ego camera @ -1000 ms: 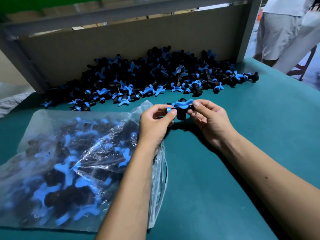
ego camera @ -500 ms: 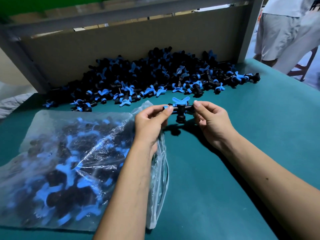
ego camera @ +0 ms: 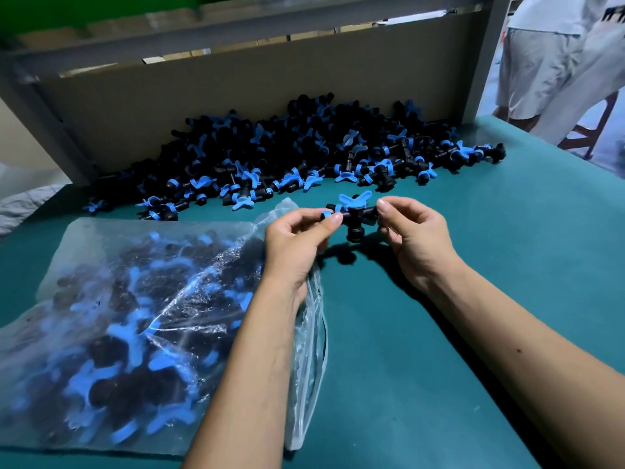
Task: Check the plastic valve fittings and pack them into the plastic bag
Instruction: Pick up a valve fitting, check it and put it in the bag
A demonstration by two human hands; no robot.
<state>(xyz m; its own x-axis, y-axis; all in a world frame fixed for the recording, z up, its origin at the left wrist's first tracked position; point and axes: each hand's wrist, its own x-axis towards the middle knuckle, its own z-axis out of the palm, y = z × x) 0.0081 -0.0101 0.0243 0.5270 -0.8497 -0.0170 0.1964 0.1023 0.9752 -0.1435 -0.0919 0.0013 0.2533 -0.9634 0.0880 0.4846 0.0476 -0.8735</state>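
Rotating since the earlier frame, the black plastic valve fitting with blue butterfly handle [ego camera: 353,214] is now showing its handle upright above the teal desk [ego camera: 439,333]. Beside the clear plastic bag of packed fittings [ego camera: 135,316], left hand [ego camera: 297,242] fingers and right hand [ego camera: 416,238] fingers are pinching its ends; keep turning slowly, checking each port.

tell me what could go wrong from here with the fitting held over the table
The valve fitting is only pinched at its ends by the left hand and right hand, so it could slip onto the table. The plastic bag mouth lies slack, so packed fittings might spill out.
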